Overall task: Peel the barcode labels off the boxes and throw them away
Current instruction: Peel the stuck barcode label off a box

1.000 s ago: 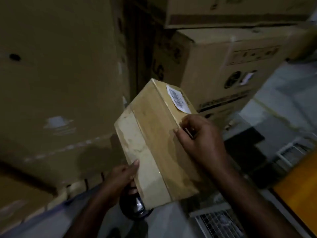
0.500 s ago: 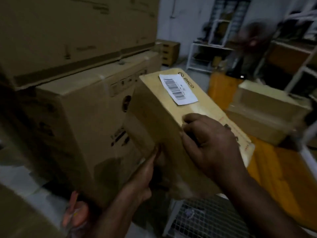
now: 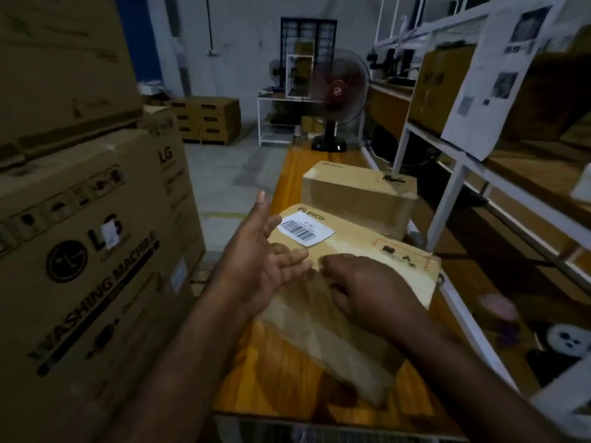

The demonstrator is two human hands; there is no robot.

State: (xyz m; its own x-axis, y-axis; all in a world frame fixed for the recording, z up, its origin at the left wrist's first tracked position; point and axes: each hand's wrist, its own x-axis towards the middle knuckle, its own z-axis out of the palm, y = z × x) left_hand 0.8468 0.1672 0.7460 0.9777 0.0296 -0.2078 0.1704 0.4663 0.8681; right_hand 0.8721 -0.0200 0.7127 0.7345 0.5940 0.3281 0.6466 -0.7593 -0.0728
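On one table (image 3: 281, 375), two boxes (image 3: 355, 193) (image 3: 361, 247), one label (image 3: 306, 231) on the nearer; left hand (image 3: 256, 266) splayed, right hand (image 3: 367, 292) seemingly fisted.

Dim, grainy indoor light; wide-angle bending and blur at edges.

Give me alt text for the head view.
A barcode label sits unpeeled on a PICO box lying on an orange table. The right hand rests curled on the box; the left hand is open at its left edge.
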